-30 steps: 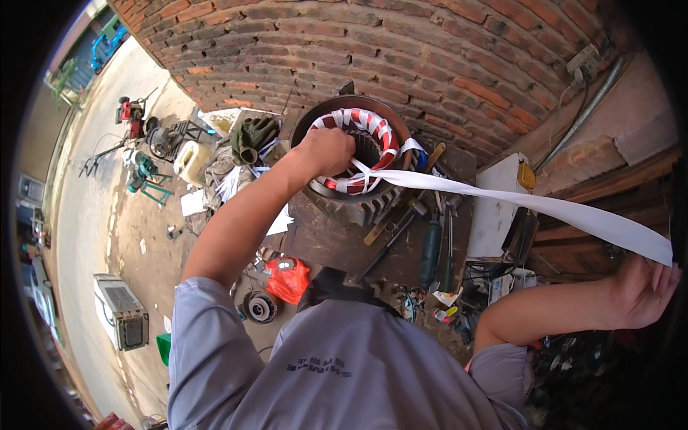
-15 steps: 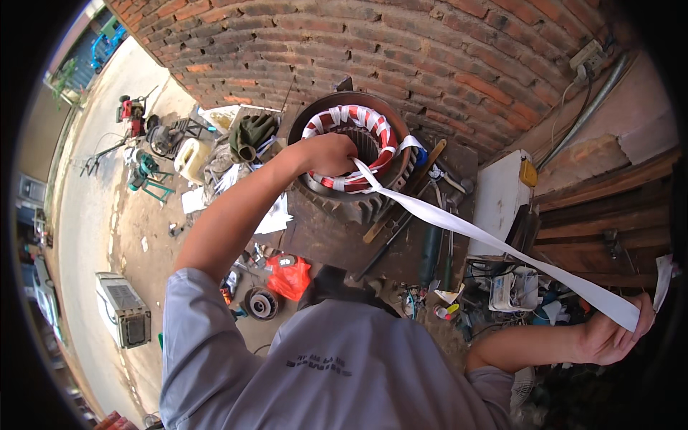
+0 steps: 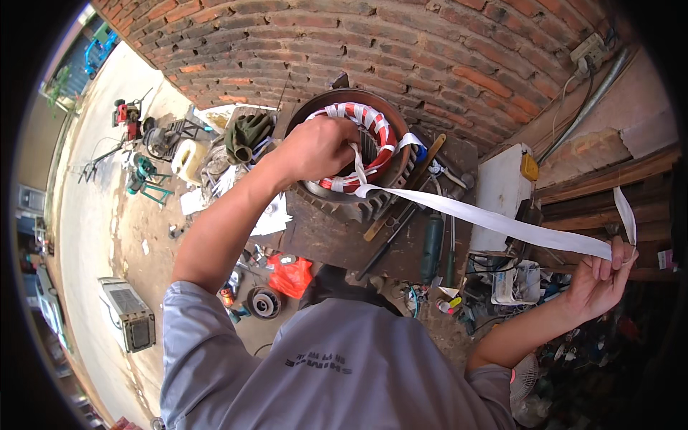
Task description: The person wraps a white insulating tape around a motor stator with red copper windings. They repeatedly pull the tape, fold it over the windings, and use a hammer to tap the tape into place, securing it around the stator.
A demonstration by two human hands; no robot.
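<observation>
A round motor stator in a rusty metal housing stands on the workbench. Its ring of red copper winding is wrapped in spaced turns of white binding tape. Over the near left of the ring, my left hand is closed on a short stretch of the tape, which comes out beside its fingers; the fingertips are partly hidden. From the ring's near edge the tape runs out to the right. Far to that side my right hand pinches it near the end, and a loose tail sticks up above the fingers.
Pliers, a wooden-handled tool and a dark green cylinder lie on the bench right of the stator. A brick wall rises behind. Below the bench are a red plastic bag and a white bin.
My right hand has moved up and slightly left, bringing the tape's far end with it. My left hand has shifted a little up and left and turned over the winding.
</observation>
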